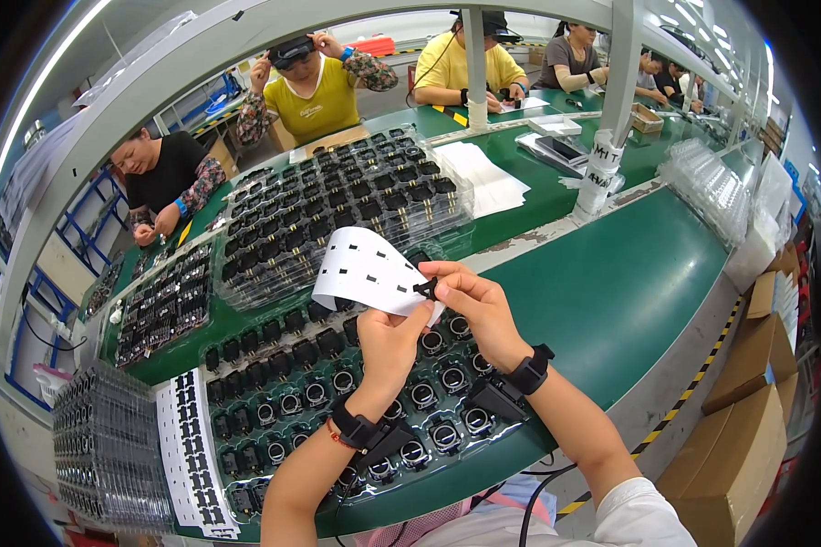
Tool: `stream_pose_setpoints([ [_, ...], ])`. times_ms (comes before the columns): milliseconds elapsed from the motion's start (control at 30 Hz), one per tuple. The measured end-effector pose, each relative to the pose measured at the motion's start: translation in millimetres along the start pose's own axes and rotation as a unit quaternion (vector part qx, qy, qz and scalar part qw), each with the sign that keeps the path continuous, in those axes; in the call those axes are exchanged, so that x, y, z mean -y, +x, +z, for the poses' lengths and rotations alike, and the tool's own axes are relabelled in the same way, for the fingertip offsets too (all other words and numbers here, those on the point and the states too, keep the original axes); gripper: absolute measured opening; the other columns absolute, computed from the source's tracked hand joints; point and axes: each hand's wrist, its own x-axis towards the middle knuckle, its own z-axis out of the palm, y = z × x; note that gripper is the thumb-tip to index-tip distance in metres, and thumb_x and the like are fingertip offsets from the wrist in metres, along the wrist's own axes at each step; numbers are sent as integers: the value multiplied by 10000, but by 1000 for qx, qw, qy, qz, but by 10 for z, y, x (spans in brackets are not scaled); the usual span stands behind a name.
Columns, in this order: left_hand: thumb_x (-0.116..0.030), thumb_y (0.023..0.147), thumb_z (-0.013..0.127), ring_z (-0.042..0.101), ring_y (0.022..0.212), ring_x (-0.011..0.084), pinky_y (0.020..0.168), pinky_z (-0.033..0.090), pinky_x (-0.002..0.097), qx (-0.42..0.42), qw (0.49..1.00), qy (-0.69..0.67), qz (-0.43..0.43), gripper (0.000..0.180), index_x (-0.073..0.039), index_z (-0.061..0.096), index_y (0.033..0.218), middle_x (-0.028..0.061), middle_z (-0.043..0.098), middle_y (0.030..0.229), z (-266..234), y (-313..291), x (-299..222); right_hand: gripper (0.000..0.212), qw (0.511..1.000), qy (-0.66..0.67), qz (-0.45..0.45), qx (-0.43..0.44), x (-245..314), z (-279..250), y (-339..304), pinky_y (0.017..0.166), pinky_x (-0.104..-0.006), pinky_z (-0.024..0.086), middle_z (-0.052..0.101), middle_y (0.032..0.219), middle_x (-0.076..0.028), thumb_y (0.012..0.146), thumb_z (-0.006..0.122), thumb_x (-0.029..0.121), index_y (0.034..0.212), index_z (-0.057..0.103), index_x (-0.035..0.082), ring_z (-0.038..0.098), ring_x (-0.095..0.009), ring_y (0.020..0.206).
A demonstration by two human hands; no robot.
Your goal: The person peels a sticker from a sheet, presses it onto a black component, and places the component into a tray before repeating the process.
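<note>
A white sheet dotted with small black stickers (356,264) curls up in front of me. My left hand (390,351) is closed on its lower edge, thumb on top. At the sheet's right corner, the thumb and fingers of my right hand (476,314) pinch a small black piece (426,289); whether it is still stuck to the sheet I cannot tell. Beneath both hands lies a clear plastic tray (337,410) with rows of black parts, many bearing a round silver ring (423,395). My forearms partly cover it.
A second sheet with black pieces (192,447) lies left of the tray, beside stacked clear trays (109,447). Beyond are filled trays (337,191), white papers (479,178) and a metal post (616,100). Co-workers sit across the green table (602,292). Cardboard boxes (725,456) stand right.
</note>
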Motion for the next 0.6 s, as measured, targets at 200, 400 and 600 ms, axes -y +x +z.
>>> stream_pose_setpoints([
  [200,-16,815,643,632,690,119,572,499,224,-2,1000,-7,3,137,60,638,930,88,665,841,16,-3,-39,119,998,57,15,-1,-28,-73,54,921,-308,399,577,1184,-68,917,549,139,866,614,54,534,-135,1040],
  [400,18,820,624,646,710,155,578,513,237,5,999,-39,-18,257,80,564,1062,118,653,922,-1,-14,-66,106,991,58,-19,-119,-140,-163,88,784,-243,414,596,1006,-45,942,523,154,964,573,64,544,-102,878],
  [600,99,769,595,634,884,211,618,532,276,26,999,29,-22,706,0,201,1346,142,533,1167,-433,-71,-480,117,991,52,-10,-126,-261,47,43,711,-204,410,568,888,-19,939,524,128,1006,577,48,515,-80,772],
])
